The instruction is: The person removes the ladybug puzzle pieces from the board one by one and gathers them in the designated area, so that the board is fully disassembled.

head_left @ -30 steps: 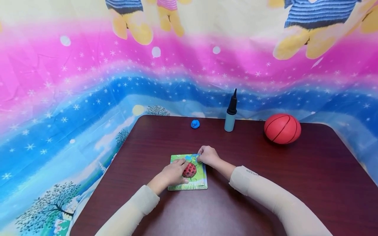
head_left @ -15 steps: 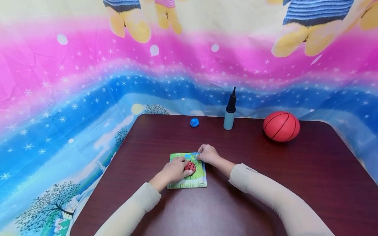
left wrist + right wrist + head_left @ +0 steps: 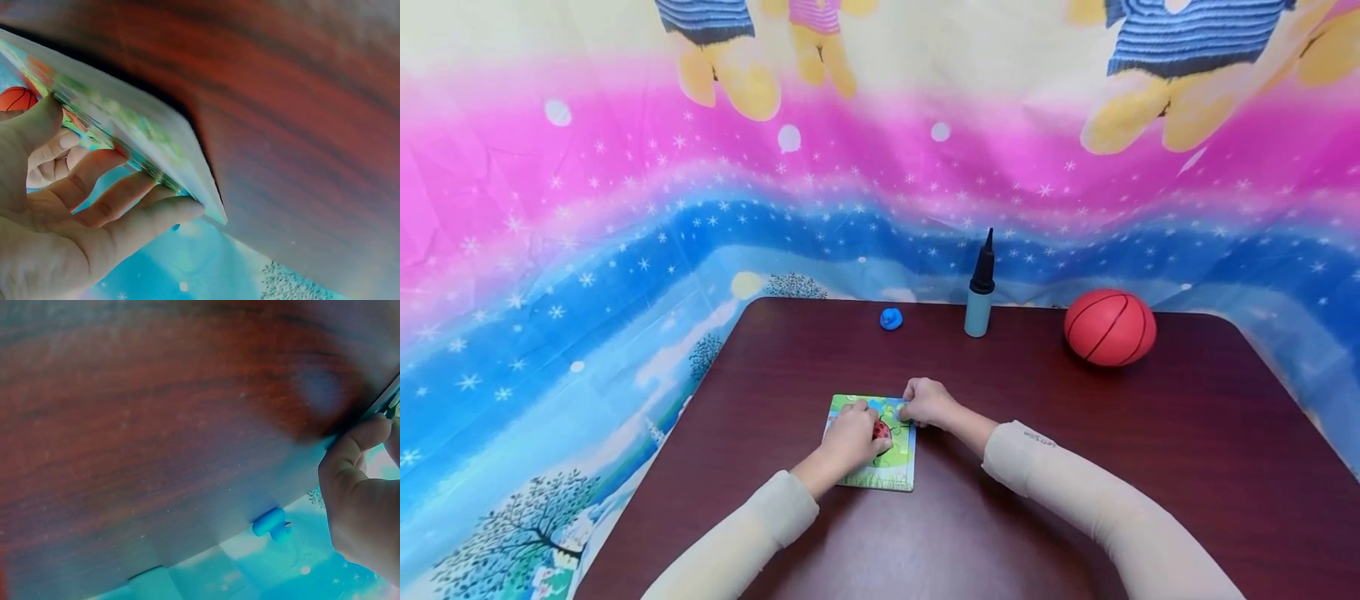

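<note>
A square ladybug jigsaw puzzle (image 3: 880,478) with a green and blue picture lies on the table before me. Over its left and middle part is my left hand (image 3: 848,442), covering much of the red ladybug (image 3: 882,431). The left wrist view shows the puzzle (image 3: 119,103) edge-on, with the thumb (image 3: 44,122) and spread fingers (image 3: 159,215) touching its face. My right hand (image 3: 929,403) pinches at the puzzle's upper right corner, fingers curled. In the right wrist view its thumb (image 3: 372,432) lies against the dark edge; whether it grips a single piece I cannot tell.
Along the back of the brown table (image 3: 760,367) stand a small blue rubber duck (image 3: 891,319), a teal and black hand pump (image 3: 978,300) and a red ball with black lines (image 3: 1110,327). A printed cloth (image 3: 625,217) hangs behind.
The puzzle has turned slightly and its lower right corner has shifted left. My left thumb has drawn up over the ladybug. The right hand stays at the upper right corner.
</note>
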`<action>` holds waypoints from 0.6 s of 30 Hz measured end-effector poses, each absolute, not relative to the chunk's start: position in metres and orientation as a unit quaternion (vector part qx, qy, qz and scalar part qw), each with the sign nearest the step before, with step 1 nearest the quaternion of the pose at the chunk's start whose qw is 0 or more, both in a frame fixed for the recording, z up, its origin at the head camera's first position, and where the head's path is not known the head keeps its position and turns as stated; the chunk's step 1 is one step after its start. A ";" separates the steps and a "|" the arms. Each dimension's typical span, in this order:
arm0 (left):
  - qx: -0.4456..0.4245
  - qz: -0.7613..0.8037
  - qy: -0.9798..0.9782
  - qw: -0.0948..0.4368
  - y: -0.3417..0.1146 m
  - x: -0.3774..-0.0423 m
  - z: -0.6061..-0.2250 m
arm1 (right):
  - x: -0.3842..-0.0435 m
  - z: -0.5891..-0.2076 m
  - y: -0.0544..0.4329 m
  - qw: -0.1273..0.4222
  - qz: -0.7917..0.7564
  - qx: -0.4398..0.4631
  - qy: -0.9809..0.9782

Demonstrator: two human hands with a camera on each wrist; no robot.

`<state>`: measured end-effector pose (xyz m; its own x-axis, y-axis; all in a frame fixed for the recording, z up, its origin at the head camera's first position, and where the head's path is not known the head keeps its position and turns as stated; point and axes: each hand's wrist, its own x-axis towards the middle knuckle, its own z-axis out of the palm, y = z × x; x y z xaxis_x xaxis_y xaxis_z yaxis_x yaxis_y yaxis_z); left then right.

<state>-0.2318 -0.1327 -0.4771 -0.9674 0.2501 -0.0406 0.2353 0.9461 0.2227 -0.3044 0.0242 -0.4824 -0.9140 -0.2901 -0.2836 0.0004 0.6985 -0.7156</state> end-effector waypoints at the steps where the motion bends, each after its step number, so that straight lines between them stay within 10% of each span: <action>1: 0.121 0.109 0.986 0.037 -0.132 -0.232 -0.478 | -0.304 -0.482 0.024 0.191 -0.375 -0.085 0.903; 18: 0.096 0.096 0.989 0.061 -0.123 -0.232 -0.477 | -0.307 -0.473 0.023 0.213 -0.440 -0.072 0.870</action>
<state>-0.2324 -0.1235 -0.4768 -0.9740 0.2023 -0.1022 0.1789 0.9631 0.2010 -0.3069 0.0226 -0.4733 -0.8987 -0.3126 -0.3076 0.0624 0.6032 -0.7951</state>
